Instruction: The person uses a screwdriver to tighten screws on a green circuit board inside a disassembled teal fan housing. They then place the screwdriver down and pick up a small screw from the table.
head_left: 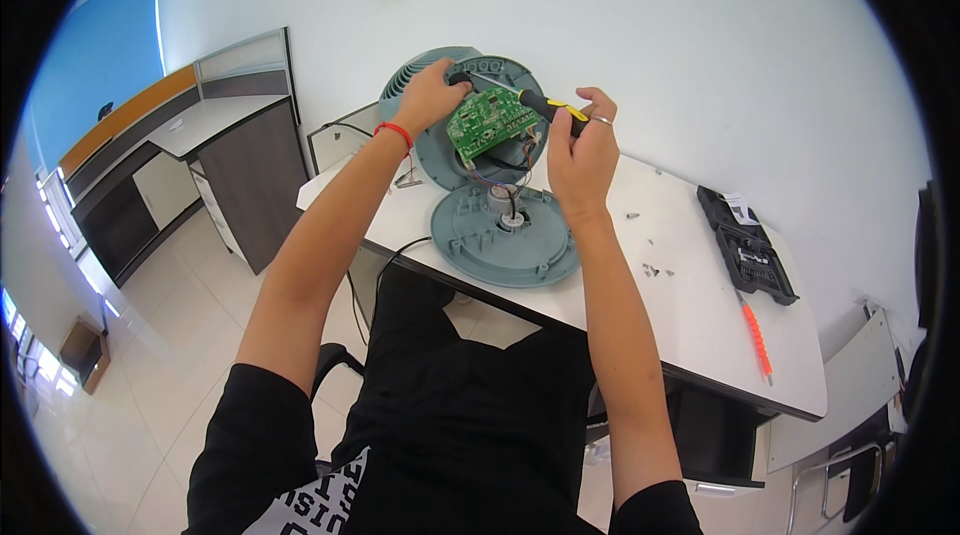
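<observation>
My right hand (583, 150) grips a black and yellow screwdriver (540, 105). Its metal shaft points left, and the tip is close to the fingers of my left hand (428, 100). Those fingers are closed on a small black part (460, 81) at the upper edge of a grey-green plastic housing (437, 157). A green circuit board (488, 122) sits tilted on the housing, with thin wires hanging from its lower right. The wires run down towards a round grey-green base (468, 240) lying on the table in front.
Several small screws and metal bits (652, 272) lie on the white table (690, 330). At the right are an open black tool case (750, 255) and an orange-handled tool (757, 343). A black cable (400, 250) runs over the front edge. A white wall stands behind.
</observation>
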`<state>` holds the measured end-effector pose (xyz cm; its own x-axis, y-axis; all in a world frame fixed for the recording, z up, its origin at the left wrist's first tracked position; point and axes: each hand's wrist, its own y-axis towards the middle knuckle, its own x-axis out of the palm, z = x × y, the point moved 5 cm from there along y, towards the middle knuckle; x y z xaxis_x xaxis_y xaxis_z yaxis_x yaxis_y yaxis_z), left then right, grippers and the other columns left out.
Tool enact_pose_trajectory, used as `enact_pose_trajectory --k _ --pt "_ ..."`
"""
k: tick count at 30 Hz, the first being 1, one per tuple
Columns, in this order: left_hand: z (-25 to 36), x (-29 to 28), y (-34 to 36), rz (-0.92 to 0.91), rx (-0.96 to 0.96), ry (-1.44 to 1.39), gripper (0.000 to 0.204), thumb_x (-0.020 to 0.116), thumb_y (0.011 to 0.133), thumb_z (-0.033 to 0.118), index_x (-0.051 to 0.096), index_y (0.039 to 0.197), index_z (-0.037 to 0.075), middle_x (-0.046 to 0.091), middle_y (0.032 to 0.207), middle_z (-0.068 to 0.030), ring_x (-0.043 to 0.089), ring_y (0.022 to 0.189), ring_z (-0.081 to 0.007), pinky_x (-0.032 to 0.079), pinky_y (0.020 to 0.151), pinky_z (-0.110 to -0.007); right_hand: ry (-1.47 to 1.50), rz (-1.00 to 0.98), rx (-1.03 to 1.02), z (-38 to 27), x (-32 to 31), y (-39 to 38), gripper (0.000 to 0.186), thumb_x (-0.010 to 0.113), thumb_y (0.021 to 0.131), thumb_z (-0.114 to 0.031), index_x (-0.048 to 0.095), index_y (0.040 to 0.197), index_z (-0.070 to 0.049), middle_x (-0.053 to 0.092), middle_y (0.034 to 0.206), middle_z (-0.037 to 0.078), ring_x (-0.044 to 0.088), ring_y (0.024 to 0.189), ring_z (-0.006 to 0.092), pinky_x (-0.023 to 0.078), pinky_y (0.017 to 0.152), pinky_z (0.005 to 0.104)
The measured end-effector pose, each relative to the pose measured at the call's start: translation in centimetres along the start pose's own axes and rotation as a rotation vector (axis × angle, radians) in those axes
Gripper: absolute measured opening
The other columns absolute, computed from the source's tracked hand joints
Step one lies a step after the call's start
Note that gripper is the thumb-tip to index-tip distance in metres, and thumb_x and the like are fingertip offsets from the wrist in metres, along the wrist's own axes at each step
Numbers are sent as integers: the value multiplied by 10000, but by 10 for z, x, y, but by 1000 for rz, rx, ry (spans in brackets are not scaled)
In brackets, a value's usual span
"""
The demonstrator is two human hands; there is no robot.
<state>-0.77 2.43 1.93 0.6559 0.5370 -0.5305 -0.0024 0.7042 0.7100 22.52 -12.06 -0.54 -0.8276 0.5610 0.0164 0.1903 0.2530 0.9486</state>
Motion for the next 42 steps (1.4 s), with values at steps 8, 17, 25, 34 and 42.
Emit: enact_pose_trajectory --k 8,17,25,34,42 --pt "-3 0 2 -3 5 12 610 730 834 391 617 1347 82 698 1209 -225 662 1128 -400 513 985 -459 -119 -46 -6 -15 1 -3 345 646 936 -205 526 1210 -34 645 721 58 610 537 215 491 537 324" --pt "-3 3 5 -4 46 -24 620 747 830 398 622 1347 79 697 1217 -216 663 1128 -386 516 977 -448 -94 -13 -15 -11 0 -2 340 665 943 -239 545 1203 -56 603 634 27 575 478 189 466 489 318" --pt "-4 5 6 -14 60 -30 620 750 834 395 620 1350 77 704 1201 -210 669 1114 -380 519 965 -443 -96 37 -106 -17 1 -3 274 668 946 -257 590 1125 -64 658 686 46 634 530 183 484 508 299" --pt "-6 6 8 -32 46 -29 618 749 839 390 615 1354 76 701 1202 -219 667 1118 -385 519 967 -445 -176 -132 -32 -27 3 -8 217 667 936 -231 611 1091 -89 689 785 68 626 544 227 492 514 328" --pt "-6 5 6 -23 59 -40 607 748 839 385 618 1346 77 703 1188 -224 673 1103 -389 524 958 -452 -195 -32 -189 -27 2 -6 184 679 904 -192 631 1050 -91 664 810 54 622 550 216 479 499 325"
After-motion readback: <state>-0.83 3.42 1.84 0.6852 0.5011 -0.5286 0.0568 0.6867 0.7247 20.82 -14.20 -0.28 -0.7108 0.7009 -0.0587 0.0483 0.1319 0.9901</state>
